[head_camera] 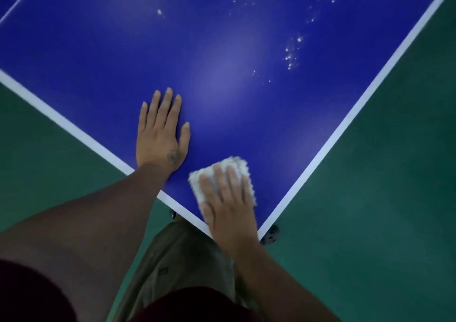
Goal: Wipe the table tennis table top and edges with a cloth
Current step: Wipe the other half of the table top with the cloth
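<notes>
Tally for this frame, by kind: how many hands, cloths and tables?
Hands: 2 (left hand, right hand)
Cloth: 1
Table: 1
Total: 4

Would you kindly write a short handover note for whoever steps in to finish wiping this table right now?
Left hand: flat on the blue table top, holding nothing.
Right hand: presses the white cloth flat near the table's near corner.
Done: the surface around the hands shows no specks.
Left: white specks lie farther out toward the right edge line; whether the edges were wiped cannot be told.
</notes>
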Available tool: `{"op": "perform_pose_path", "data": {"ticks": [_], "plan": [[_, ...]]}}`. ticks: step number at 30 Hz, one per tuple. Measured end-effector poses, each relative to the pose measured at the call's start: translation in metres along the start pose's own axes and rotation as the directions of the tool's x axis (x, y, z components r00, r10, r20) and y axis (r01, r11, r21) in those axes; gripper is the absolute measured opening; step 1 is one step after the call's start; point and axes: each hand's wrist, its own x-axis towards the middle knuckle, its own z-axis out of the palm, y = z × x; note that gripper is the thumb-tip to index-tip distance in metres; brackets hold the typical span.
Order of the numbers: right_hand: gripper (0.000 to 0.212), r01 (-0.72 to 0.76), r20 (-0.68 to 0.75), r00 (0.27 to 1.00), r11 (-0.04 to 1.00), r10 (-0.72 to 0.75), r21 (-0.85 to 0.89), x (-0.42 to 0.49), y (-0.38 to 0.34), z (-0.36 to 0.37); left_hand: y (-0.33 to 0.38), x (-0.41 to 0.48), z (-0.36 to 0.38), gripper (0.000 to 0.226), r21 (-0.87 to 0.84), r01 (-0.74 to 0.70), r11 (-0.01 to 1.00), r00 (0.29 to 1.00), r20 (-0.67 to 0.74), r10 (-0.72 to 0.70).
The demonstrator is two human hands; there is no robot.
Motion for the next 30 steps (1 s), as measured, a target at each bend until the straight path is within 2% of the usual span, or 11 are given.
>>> {"op": "perform_pose_path", "data": {"ticks": [3, 6, 8, 10, 13, 16, 21, 23, 26, 30], "plan": [[0.063, 0.189, -0.007, 0.982, 0.982, -0.189, 0.009, -0.031, 0.001, 0.01, 0.008, -0.002, -0.004, 0.059, 0.015, 0.078, 0.997, 0.997, -0.011, -0.078], [0.063, 0.308, -0.01, 0.951, 0.951, -0.309, -0.018, -0.05, 0.049, 0.005, 0.044, -0.01, -0.003, 0.062, 0.055, 0.335, 0.941, 0.942, 0.01, -0.336], [0.064, 0.326, -0.026, 0.945, 0.944, -0.327, -0.047, -0.054, 0.088, -0.002, 0.074, -0.014, 0.001, 0.068, 0.057, 0.482, 0.874, 0.875, 0.013, -0.484], [0.065, 0.262, -0.062, 0.962, 0.964, -0.265, -0.054, -0.046, 0.122, -0.012, 0.091, -0.013, 0.006, 0.074, 0.037, 0.563, 0.826, 0.826, 0.007, -0.563], [0.063, 0.128, -0.088, 0.987, 0.987, -0.137, -0.093, -0.015, 0.16, -0.029, 0.095, -0.013, 0.01, 0.076, 0.017, 0.581, 0.814, 0.814, -0.029, -0.58], [0.06, 0.081, -0.121, 0.988, 0.989, -0.097, -0.126, 0.029, 0.182, -0.048, 0.094, -0.012, 0.014, 0.073, 0.002, 0.59, 0.807, 0.806, -0.052, -0.589], [0.061, -0.106, -0.133, 0.987, 0.991, 0.094, -0.085, 0.1, 0.179, -0.071, 0.095, -0.011, 0.012, 0.067, 0.005, 0.584, 0.812, 0.81, -0.064, -0.583], [0.062, -0.043, -0.125, 0.992, 0.994, 0.03, -0.097, 0.106, 0.153, -0.069, 0.094, -0.011, 0.012, 0.064, -0.002, 0.583, 0.812, 0.81, -0.079, -0.581], [0.061, 0.156, -0.108, 0.979, 0.979, -0.171, -0.128, 0.097, 0.117, -0.057, 0.093, -0.012, 0.013, 0.06, -0.017, 0.58, 0.814, 0.808, -0.108, -0.579], [0.06, 0.368, -0.079, 0.921, 0.919, -0.382, -0.142, 0.113, 0.134, -0.06, 0.094, -0.011, 0.014, 0.058, -0.02, 0.578, 0.816, 0.807, -0.133, -0.575]]}}
